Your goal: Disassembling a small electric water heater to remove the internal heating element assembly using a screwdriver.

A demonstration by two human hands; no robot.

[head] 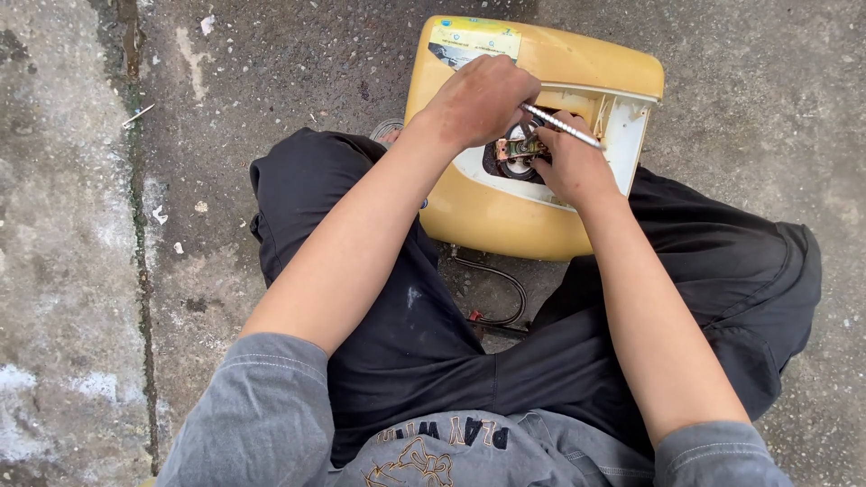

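Yellow casing (505,216), a rounded appliance shell, lies on the concrete ground (271,90) between the person's knees, its white end panel (622,135) turned up and an opening there showing a round metal fitting (519,162) with small terminals. In the head view, the left hand (478,99) is clenched around the handle end of a slim metal tool (564,126), whose ribbed shaft runs across toward the right. The right hand (573,167) rests at the edge of the opening, fingers curled down onto the fitting; whether it pinches a part or only steadies it I cannot tell. A black cord (505,289) trails from under the casing onto the ground by the black trousers (433,343).

The risks, as I judge them: the shell sits loose on its curved side, so a hard push could roll it and throw the tool off its seat. A slip would drive the shaft into the right hand's fingers, which lie close alongside. Small parts freed here could drop into the opening or the rough concrete.
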